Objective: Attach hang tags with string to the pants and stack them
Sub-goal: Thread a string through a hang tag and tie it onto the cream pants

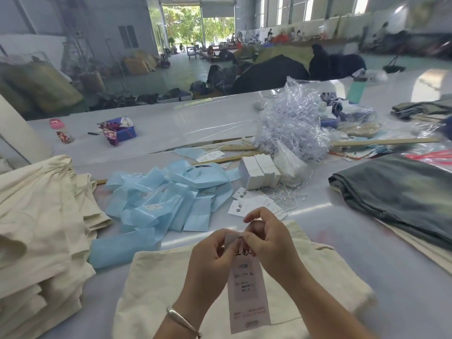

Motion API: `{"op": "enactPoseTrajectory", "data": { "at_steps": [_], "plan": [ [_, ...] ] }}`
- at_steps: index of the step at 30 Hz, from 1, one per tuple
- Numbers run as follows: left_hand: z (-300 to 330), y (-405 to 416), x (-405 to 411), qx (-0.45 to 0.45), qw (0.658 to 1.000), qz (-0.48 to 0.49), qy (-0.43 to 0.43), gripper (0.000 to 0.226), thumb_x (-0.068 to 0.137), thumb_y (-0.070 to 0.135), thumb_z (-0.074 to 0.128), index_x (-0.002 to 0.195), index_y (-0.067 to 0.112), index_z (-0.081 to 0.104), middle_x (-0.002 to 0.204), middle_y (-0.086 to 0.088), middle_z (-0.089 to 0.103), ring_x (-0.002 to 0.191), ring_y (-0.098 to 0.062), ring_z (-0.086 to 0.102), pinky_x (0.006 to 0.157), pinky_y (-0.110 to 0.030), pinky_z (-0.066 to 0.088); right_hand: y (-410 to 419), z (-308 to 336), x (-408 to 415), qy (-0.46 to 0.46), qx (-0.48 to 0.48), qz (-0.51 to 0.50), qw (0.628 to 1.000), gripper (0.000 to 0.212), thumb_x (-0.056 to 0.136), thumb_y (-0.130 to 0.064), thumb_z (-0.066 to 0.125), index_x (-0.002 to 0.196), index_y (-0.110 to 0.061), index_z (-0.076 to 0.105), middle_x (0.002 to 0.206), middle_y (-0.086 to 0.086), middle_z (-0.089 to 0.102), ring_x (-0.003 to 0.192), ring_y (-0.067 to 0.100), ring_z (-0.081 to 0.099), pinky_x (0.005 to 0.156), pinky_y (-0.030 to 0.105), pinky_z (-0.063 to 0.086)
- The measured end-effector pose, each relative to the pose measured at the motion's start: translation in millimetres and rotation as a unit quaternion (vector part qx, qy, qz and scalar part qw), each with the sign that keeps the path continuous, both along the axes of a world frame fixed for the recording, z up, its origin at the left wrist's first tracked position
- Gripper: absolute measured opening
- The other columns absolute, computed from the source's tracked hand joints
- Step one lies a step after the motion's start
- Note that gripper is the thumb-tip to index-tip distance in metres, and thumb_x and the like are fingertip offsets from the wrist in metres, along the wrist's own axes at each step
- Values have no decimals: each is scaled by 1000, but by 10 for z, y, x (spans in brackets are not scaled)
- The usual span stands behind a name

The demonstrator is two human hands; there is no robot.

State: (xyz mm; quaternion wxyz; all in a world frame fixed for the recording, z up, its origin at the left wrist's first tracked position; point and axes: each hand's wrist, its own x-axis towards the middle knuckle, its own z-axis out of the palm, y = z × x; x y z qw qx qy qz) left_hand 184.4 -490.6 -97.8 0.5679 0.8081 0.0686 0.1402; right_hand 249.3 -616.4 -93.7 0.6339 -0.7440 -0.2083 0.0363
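The long white paper hang tag [247, 289] hangs with its long axis running toward the person, its top end held up between both hands and its lower end lying over the folded cream cotton pants [151, 285] on the white table [391, 253]. The left hand [210, 255] and the right hand [269, 243] each pinch that top end with curled fingers, touching each other. The pants lie directly beneath both hands, equally near. The thin white string [286, 320] trails rightward from the tag's lower edge across the pants.
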Motion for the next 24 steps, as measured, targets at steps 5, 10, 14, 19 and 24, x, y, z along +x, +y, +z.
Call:
{"op": "enactPoseTrajectory", "data": {
  "at_steps": [5,10,14,19,24],
  "plan": [
    [8,68,-77,11,1000,-4,-11,22,92,13,62,84,30,74,78,8,73,71,-13,69,63,-30,54,89,-5,-113,-51,-57,-43,996,26,76,2,58,86,-22,52,52,-2,54,48,5,45,54,18,40],
    [-1,137,-120,17,1000,-10,-12,24,92,12,61,80,28,73,74,5,72,70,-17,69,66,-41,55,204,-3,-212,-103,-76,-68,989,27,74,-2,60,83,-26,50,52,-1,51,48,7,42,52,18,38],
    [12,190,-177,-102,995,-4,-4,32,90,32,47,86,19,76,80,-4,74,79,-26,69,64,-37,53,306,-16,-277,-132,-58,-94,985,27,77,-5,63,82,-27,49,52,-8,49,49,8,43,50,15,35],
    [-3,327,-195,-348,935,-27,65,50,101,27,34,88,5,77,100,-21,72,89,-24,68,74,-38,53,426,-69,-384,-169,-38,-140,975,25,80,0,62,85,-23,52,57,-11,55,51,7,48,50,11,35],
    [-38,402,-196,-343,937,-23,58,22,74,20,73,91,5,77,98,-20,73,88,-24,69,79,-35,55,495,-139,-476,-178,-24,-141,974,23,83,-1,65,87,-21,53,65,-10,62,56,8,57,53,18,44]
  ]
}}
